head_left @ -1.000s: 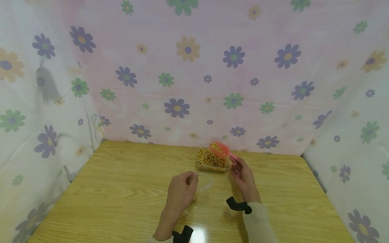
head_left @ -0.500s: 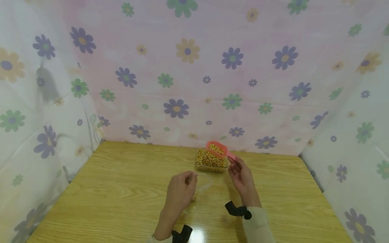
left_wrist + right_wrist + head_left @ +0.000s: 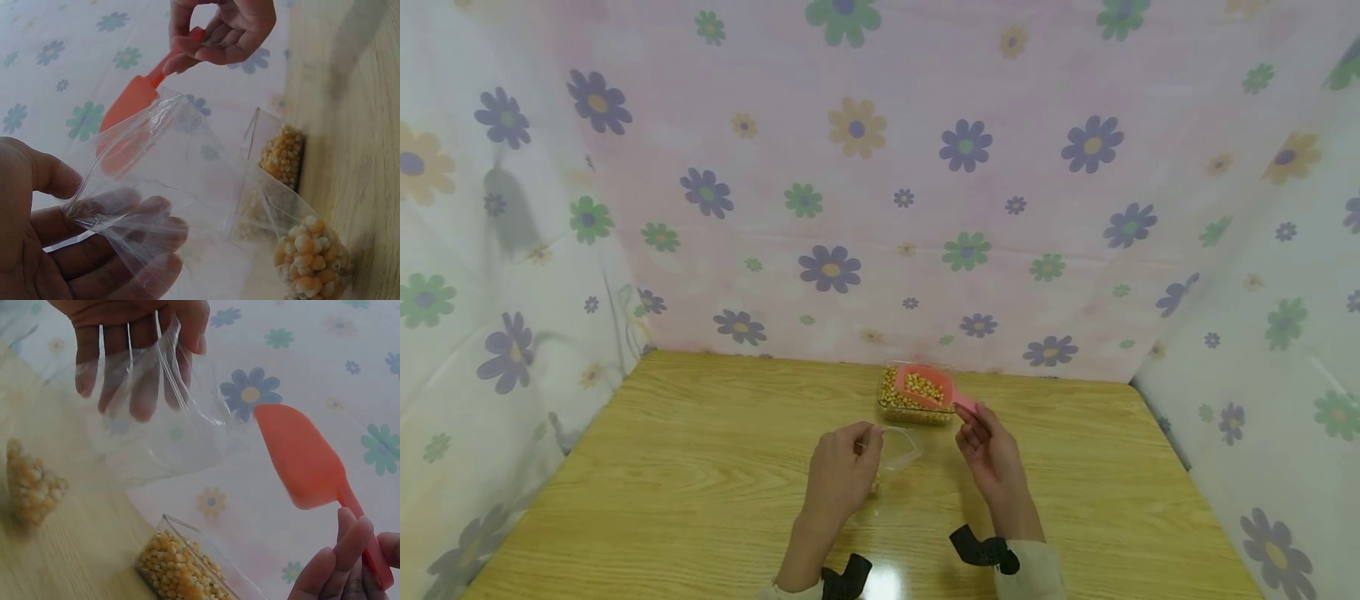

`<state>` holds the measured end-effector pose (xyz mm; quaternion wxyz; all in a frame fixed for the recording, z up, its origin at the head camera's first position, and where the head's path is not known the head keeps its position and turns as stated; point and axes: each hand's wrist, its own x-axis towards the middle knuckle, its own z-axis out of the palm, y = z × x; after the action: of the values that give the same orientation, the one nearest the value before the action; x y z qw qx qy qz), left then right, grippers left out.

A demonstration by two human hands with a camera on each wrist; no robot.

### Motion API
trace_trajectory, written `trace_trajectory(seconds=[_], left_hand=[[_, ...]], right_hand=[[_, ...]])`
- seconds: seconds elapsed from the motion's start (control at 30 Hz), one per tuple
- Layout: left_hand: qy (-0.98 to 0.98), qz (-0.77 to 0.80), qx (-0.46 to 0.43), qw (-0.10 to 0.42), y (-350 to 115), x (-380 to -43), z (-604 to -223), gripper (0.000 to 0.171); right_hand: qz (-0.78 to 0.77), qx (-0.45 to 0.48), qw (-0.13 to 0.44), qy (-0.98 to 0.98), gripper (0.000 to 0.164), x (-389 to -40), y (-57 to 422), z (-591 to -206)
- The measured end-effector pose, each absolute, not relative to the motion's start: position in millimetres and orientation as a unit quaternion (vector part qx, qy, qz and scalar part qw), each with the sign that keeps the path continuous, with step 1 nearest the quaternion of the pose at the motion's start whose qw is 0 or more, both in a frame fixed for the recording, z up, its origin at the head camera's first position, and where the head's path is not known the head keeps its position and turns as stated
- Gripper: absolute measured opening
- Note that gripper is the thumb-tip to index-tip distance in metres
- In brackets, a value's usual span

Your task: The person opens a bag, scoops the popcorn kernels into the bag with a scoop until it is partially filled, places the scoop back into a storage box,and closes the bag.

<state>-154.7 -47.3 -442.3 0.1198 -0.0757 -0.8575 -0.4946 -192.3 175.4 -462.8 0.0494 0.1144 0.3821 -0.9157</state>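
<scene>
My right hand (image 3: 996,467) pinches the handle of a red-pink scoop (image 3: 946,385), which carries corn kernels above a clear rectangular container (image 3: 917,418) full of corn kernels. In the right wrist view the scoop (image 3: 300,456) shows its underside, near the mouth of a clear plastic bag (image 3: 181,437). My left hand (image 3: 838,475) pinches the rim of that bag between thumb and forefinger, the other fingers spread behind the film. The bag's mouth gapes, and corn kernels (image 3: 309,259) lie in its bottom. The left wrist view also shows the container (image 3: 281,156) beyond the bag.
A wood-grain table (image 3: 700,467) bears the container and the bag's bottom. Flower-printed cloth (image 3: 850,192) hangs behind the table and along both sides. A black wrist mount (image 3: 846,577) sits on my left wrist, another mount (image 3: 981,550) on my right.
My right hand has brought the loaded scoop down and slightly left, nearer to me and the bag. The left hand keeps its hold on the bag's rim, almost still.
</scene>
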Motion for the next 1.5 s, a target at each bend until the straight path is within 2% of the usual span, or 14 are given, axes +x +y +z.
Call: trace_trajectory(seconds=[0.37,0.9,1.2,1.5], left_hand=[[-0.858,-0.492,-0.075,0.129,-52.2,-156.5,-444.9,0.037],[-0.859,-0.491,-0.068,0.128,-53.3,-156.4,-445.4,0.042],[-0.864,-0.482,-0.065,0.126,-51.5,-154.2,-444.0,0.040],[-0.868,-0.475,-0.073,0.129,-50.7,-151.7,-442.0,0.043]], right_hand=[[-0.908,0.113,0.068,0.399,0.026,-155.9,173.5,-466.1],[-0.870,0.098,0.061,0.479,0.031,-147.4,172.4,-454.0],[-0.852,0.104,0.043,0.511,0.030,-143.1,173.2,-448.3],[-0.832,0.102,-0.007,0.545,0.025,-135.4,162.8,-436.1]])
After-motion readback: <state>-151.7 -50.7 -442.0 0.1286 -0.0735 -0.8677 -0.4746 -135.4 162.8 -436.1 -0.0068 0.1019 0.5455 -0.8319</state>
